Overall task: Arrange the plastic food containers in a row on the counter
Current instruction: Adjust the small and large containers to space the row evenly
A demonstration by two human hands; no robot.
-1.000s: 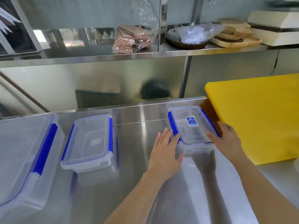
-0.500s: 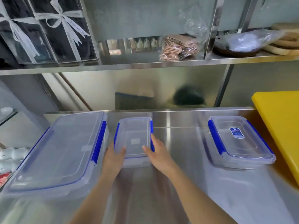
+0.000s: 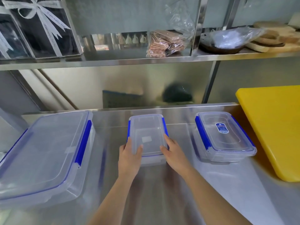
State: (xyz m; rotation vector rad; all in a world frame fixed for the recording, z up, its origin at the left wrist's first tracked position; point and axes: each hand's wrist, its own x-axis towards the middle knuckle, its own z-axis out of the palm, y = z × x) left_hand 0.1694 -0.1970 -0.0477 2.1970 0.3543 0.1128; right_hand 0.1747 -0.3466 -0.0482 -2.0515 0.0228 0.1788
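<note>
Three clear plastic containers with blue clips stand on the steel counter (image 3: 170, 200). The large container (image 3: 43, 153) is at the left. The small container (image 3: 146, 133) is in the middle, gripped at its near corners by my left hand (image 3: 129, 157) and my right hand (image 3: 172, 153). The labelled container (image 3: 224, 137) sits at the right, apart from both hands, close to the yellow board.
A thick yellow cutting board (image 3: 274, 127) lies at the right edge of the counter. Above, a steel shelf (image 3: 146, 60) holds ribboned dark boxes (image 3: 32, 26), a bag of brown packets (image 3: 165, 43) and wooden boards (image 3: 272, 39). A steel backsplash closes the far side.
My hands left the labelled container at the right and took hold of the small container. That container now sits further right, away from the large one, about midway between the other two.
</note>
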